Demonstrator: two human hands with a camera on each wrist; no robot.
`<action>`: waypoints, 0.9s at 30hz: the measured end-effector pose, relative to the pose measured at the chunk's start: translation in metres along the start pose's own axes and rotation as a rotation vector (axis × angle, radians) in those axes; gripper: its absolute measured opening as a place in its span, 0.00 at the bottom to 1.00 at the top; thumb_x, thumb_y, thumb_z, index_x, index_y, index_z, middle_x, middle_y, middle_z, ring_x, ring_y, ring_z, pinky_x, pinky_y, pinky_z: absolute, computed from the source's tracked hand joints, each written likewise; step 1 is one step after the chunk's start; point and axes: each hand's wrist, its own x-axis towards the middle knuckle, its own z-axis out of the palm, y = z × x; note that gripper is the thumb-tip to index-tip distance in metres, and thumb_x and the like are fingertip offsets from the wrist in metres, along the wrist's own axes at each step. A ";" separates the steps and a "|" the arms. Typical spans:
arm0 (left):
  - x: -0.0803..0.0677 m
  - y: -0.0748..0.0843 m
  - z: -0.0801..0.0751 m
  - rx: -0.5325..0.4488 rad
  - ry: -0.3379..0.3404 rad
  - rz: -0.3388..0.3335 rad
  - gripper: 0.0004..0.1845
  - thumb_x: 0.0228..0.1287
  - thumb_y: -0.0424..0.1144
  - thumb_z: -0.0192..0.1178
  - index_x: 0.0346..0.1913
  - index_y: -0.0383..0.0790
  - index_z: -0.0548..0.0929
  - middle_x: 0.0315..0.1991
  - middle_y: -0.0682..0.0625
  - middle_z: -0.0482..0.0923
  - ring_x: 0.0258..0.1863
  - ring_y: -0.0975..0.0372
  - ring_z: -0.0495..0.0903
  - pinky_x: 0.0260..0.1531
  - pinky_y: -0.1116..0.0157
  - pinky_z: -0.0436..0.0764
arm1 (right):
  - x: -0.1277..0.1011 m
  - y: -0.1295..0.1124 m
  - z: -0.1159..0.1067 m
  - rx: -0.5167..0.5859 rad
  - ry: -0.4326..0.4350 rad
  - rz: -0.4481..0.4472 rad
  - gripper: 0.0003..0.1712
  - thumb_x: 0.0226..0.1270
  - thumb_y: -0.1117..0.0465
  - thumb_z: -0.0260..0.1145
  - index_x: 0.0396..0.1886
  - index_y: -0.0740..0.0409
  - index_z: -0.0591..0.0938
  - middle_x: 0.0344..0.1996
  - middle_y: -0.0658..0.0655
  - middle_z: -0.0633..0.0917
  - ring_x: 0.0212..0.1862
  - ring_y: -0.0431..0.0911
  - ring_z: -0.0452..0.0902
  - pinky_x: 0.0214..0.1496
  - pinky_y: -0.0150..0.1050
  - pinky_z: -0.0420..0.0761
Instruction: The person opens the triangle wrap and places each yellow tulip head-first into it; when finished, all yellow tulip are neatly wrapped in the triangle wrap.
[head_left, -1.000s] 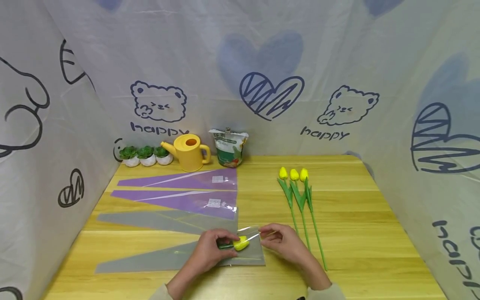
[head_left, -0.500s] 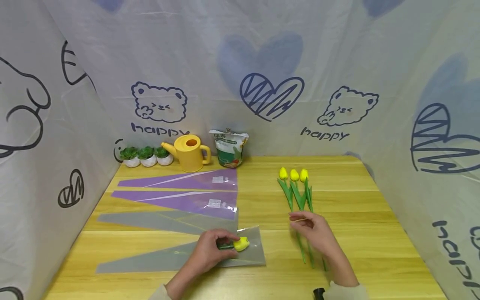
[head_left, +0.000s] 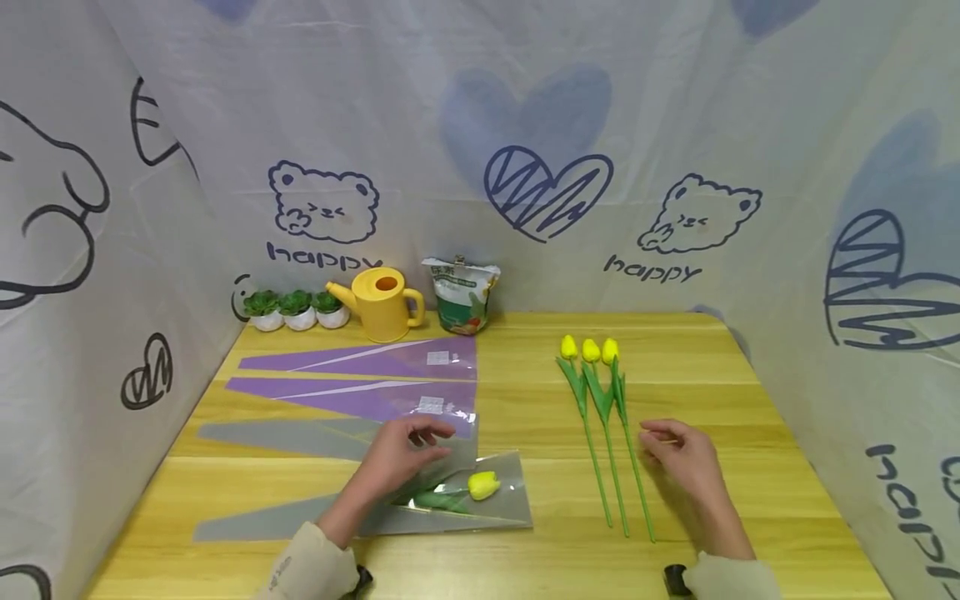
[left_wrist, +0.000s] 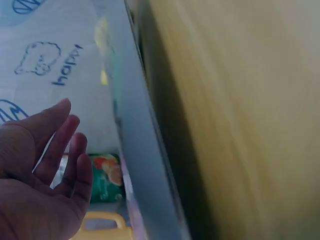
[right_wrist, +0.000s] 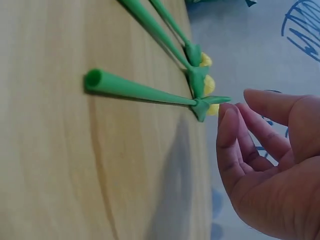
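Observation:
A yellow tulip (head_left: 483, 485) lies inside a clear and grey tapered flower sleeve (head_left: 258, 520) near the front of the table. Over this sleeve and the grey sleeve (head_left: 281, 437) behind it is my left hand (head_left: 393, 460), its fingers loosely bent around nothing. Three more yellow tulips (head_left: 612, 442) lie side by side on the right, flower heads pointing away. Just right of their stems hovers my right hand (head_left: 688, 462), also holding nothing. In the right wrist view its relaxed fingers (right_wrist: 227, 127) overlap the region near the closest tulip's leaf.
Two purple sleeves (head_left: 352, 392) lie farther back on the wooden table (head_left: 675, 358). Along the back wall stand three small potted succulents (head_left: 297, 312), a yellow watering can (head_left: 381, 312) and a green and white bag (head_left: 460, 296). Printed cloth (head_left: 420, 200) encloses the table.
My left hand has let go of the sleeved tulip and risen up and left. My right hand has left the sleeve's wide end and moved right, passing over the loose tulips.

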 end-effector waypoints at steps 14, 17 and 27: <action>0.021 -0.026 -0.004 0.083 -0.196 0.014 0.14 0.56 0.27 0.75 0.46 0.37 0.90 0.42 0.46 0.90 0.41 0.57 0.88 0.43 0.64 0.86 | 0.025 0.007 0.018 0.087 -0.081 0.097 0.20 0.75 0.62 0.66 0.58 0.72 0.81 0.41 0.63 0.89 0.33 0.43 0.85 0.34 0.35 0.86; 0.022 -0.027 -0.004 0.084 -0.224 0.000 0.15 0.54 0.26 0.76 0.46 0.38 0.90 0.42 0.47 0.91 0.42 0.57 0.88 0.46 0.62 0.86 | 0.027 0.006 0.021 0.134 -0.095 0.123 0.20 0.75 0.63 0.67 0.58 0.74 0.81 0.38 0.62 0.89 0.31 0.43 0.84 0.31 0.36 0.85; 0.022 -0.030 -0.001 0.100 -0.217 -0.012 0.17 0.52 0.29 0.78 0.47 0.41 0.91 0.44 0.50 0.91 0.43 0.57 0.87 0.47 0.62 0.85 | 0.027 0.005 0.024 0.138 -0.074 0.172 0.17 0.72 0.65 0.68 0.53 0.73 0.79 0.30 0.56 0.84 0.27 0.44 0.80 0.27 0.34 0.83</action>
